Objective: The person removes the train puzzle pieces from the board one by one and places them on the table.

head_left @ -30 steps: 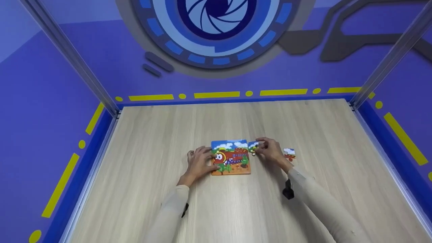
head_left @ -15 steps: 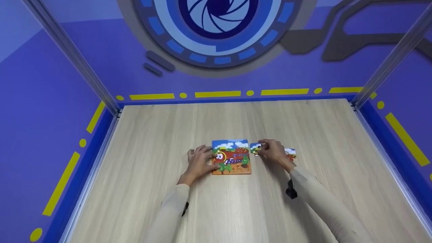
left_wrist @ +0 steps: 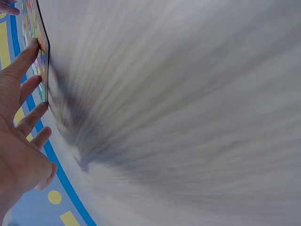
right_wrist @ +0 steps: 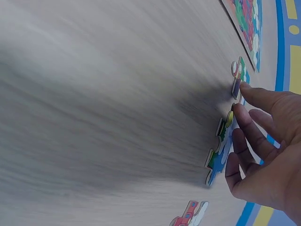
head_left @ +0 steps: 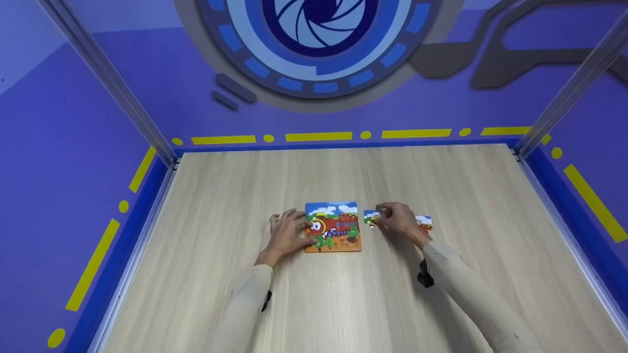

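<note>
Bare counter (head_left: pixel 319 304) now shows between the puzzle (head_left: pixel 333 228) and the small piece (head_left: pixel 370 215) to its right; a second ago they lay almost touching, and the puzzle has slid slightly left.

At far left stands a blue-purple wall (head_left: pixel 44 171) with yellow dashes and dots, ending at a grey post (head_left: pixel 105 81) in the corner. Next comes the left hand (head_left: pixel 286 232), fingers spread and relaxed, thumb and fingertips resting on the puzzle's left side. The puzzle, a train picture, lies flat on the pale wood-grain counter, below a big round shutter design (head_left: pixel 319 49) on the back wall (head_left: pixel 304 117). Further right, the right hand (head_left: pixel 400 218) has its fingers bent, thumb and forefinger pinching the small piece. Just past that hand, a red-and-white piece (head_left: pixel 424 220) lies on the counter. Another grey post (head_left: pixel 562 95) and the right wall (head_left: pixel 603 157), also yellow-dashed, close that side.
</note>
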Available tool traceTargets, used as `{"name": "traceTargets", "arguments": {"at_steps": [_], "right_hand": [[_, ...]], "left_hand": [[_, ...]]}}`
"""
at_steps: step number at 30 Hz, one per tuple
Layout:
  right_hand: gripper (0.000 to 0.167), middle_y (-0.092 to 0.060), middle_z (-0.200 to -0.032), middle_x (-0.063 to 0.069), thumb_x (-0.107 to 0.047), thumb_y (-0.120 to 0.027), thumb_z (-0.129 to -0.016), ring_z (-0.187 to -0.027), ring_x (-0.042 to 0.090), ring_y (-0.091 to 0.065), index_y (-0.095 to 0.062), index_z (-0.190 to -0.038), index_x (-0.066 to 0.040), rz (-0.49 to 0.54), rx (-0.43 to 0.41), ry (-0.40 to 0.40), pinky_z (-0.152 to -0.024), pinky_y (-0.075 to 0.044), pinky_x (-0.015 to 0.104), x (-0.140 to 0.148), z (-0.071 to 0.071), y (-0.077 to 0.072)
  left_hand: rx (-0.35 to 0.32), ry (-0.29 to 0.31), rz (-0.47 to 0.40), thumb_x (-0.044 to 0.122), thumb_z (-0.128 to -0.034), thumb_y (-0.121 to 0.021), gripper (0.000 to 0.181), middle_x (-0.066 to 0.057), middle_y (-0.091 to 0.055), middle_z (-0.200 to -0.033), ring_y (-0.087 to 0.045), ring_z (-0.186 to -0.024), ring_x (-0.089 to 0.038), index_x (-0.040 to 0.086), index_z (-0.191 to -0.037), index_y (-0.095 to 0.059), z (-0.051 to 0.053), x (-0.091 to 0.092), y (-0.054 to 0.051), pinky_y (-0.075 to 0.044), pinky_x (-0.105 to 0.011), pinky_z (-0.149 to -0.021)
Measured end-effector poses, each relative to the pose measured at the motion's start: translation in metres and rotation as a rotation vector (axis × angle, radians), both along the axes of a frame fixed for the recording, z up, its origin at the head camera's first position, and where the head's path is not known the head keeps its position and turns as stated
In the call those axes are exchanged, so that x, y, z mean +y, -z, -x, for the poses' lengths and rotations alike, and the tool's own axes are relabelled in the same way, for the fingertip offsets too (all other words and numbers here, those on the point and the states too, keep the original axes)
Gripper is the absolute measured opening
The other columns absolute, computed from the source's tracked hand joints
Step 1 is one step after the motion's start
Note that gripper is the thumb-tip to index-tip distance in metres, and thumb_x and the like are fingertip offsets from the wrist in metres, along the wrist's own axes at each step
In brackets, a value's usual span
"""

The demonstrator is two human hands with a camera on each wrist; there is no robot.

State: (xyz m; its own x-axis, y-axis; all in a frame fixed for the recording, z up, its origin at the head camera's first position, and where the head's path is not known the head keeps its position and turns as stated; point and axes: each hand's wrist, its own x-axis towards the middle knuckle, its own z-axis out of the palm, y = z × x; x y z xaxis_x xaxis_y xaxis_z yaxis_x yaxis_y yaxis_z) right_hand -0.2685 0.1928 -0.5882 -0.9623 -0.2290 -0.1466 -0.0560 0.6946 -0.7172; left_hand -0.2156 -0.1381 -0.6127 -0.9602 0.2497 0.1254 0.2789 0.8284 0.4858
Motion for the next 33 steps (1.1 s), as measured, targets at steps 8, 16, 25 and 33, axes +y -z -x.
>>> {"name": "traceTargets", "arguments": {"at_steps": [8,16,25,33], "right_hand": [[0.034,-0.071,-0.097,0.016,-0.007,-0.07,-0.094,-0.073,0.015,-0.054,-0.067,-0.127,0.004,0.015,0.026,-0.006,-0.062,-0.042,0.026,0.0,0.001,-0.001],[0.031,-0.072,-0.091,0.014,-0.003,-0.071,-0.092,-0.073,0.014,-0.056,-0.069,-0.122,0.004,0.071,0.025,-0.03,-0.064,-0.043,0.024,-0.016,-0.004,-0.004],[0.031,-0.07,-0.103,0.019,-0.014,-0.079,-0.089,-0.093,0.028,-0.063,-0.074,-0.115,0.004,0.056,0.12,-0.205,-0.078,-0.048,0.032,-0.051,-0.013,0.006],[0.038,-0.062,-0.109,0.017,-0.016,-0.083,-0.085,-0.096,0.028,-0.057,-0.074,-0.118,0.002,-0.104,0.173,-0.173,-0.085,-0.048,0.046,-0.06,-0.012,0.007]], "left_hand": [[-0.039,0.025,-0.021,0.041,-0.0819,-0.085,0.05,-0.015,-0.06,-0.144,-0.044,-0.142,-0.04,0.011,-0.12,-0.073,0.0,0.001,-0.004,-0.023,-0.068,-0.11],[-0.05,0.08,-0.067,0.038,-0.0839,-0.083,0.055,-0.019,-0.053,-0.147,-0.041,-0.14,-0.041,0.013,-0.131,-0.069,-0.001,0.013,-0.007,-0.026,-0.065,-0.107],[-0.046,0.13,0.059,0.045,-0.0871,-0.079,0.053,-0.014,-0.055,-0.144,-0.046,-0.129,-0.036,0.021,-0.133,-0.069,-0.004,0.028,-0.003,-0.031,-0.06,-0.1],[-0.049,0.087,0.058,0.045,-0.0888,-0.076,0.052,-0.014,-0.053,-0.146,-0.045,-0.13,-0.036,0.024,-0.135,-0.068,-0.004,0.032,-0.002,-0.028,-0.063,-0.104]]}}
